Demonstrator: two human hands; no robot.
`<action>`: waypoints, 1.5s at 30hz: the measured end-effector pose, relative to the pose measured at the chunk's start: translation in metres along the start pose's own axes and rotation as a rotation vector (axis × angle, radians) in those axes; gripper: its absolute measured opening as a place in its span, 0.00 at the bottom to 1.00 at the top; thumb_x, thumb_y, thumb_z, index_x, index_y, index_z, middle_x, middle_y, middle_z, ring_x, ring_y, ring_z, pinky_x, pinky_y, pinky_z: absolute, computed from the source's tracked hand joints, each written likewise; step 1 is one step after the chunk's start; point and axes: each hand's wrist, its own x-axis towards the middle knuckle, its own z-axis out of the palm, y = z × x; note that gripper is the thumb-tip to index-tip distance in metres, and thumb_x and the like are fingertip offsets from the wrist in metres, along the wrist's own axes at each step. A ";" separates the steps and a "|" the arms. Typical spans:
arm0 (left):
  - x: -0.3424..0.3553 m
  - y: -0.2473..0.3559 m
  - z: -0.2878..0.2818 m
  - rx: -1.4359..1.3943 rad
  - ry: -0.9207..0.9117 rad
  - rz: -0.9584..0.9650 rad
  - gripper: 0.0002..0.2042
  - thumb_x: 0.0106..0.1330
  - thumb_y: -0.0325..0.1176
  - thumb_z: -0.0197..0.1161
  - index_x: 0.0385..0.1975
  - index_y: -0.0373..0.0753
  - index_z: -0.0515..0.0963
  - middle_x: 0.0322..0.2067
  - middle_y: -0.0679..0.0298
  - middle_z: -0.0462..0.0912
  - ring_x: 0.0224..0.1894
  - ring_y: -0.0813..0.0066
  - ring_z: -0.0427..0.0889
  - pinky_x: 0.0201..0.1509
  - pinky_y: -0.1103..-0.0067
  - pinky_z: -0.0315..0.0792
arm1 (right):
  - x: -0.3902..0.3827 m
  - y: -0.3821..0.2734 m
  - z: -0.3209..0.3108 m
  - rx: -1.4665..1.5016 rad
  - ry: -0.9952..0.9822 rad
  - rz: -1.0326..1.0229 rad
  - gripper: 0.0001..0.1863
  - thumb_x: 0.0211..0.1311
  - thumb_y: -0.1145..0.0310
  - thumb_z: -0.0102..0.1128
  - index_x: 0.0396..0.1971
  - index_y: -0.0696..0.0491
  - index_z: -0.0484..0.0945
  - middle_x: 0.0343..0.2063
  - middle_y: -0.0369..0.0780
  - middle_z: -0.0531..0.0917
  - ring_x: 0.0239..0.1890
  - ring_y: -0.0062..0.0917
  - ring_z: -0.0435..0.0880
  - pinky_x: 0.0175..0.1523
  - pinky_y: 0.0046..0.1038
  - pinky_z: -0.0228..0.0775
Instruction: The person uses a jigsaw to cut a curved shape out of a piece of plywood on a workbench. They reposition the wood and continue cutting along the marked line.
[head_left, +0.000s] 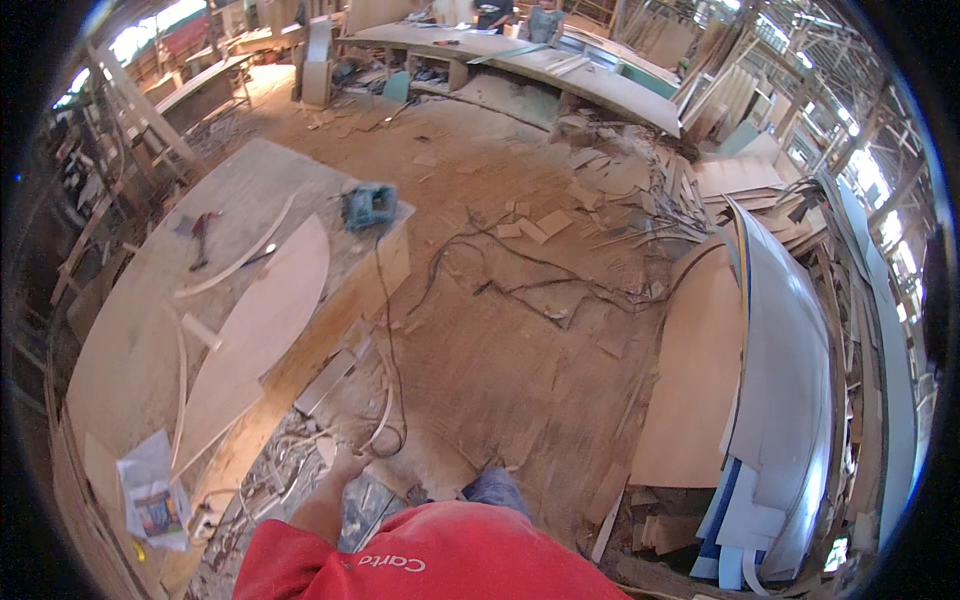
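The thin curved strip (386, 412) stands beside the right edge of the big table (130, 335), well below the table's far corner. My left hand (347, 465) is at the strip's lower end, right of the table's near part; my fingers are too small here for me to tell whether they pinch it or only touch it. I cannot tell how my right hand stands, since it lies out of view. A dark cable (396, 375) runs down past the strip and loops near my hand; its upper end meets a blue-green power tool (370, 206) on the table's far right corner.

On the table lie a pale panel with a curved edge (272, 315), a small pale block (202, 332) left of it, a long bent strip (245, 264) and a red-and-dark tool (200, 240) farther left. At the table's near left corner sits a whitish plastic bag or sheet (155, 490) with a coloured patch; I cannot tell whether that is print or contents.

Well beyond the table, a long bench (610, 87) has open compartments under it, with dark clutter (430, 74) in one. Two people are behind that bench. Across the floor, right of the table, lean a brown panel (690, 385) and pale sheets (785, 350).
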 end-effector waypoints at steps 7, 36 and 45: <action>0.149 0.127 0.061 -0.181 -0.058 -0.003 0.20 0.69 0.48 0.64 0.43 0.36 0.89 0.34 0.50 0.90 0.38 0.58 0.90 0.42 0.66 0.81 | 0.156 -0.053 -0.095 0.056 0.055 -0.037 0.14 0.66 0.60 0.62 0.41 0.54 0.87 0.33 0.43 0.87 0.36 0.36 0.87 0.43 0.38 0.79; 0.510 0.391 -0.001 0.179 -0.021 -0.073 0.17 0.51 0.48 0.72 0.30 0.40 0.90 0.28 0.53 0.90 0.34 0.55 0.90 0.41 0.64 0.83 | 0.588 -0.265 -0.517 -0.145 -0.034 -0.226 0.12 0.62 0.60 0.63 0.37 0.50 0.90 0.31 0.41 0.90 0.36 0.36 0.89 0.42 0.39 0.82; 0.528 0.467 0.037 -0.227 0.251 -0.306 0.14 0.51 0.43 0.76 0.31 0.41 0.90 0.26 0.59 0.90 0.33 0.66 0.90 0.43 0.71 0.83 | 0.776 -0.321 -0.703 -0.736 0.053 -0.626 0.13 0.63 0.58 0.63 0.36 0.48 0.91 0.37 0.41 0.91 0.42 0.42 0.90 0.45 0.45 0.82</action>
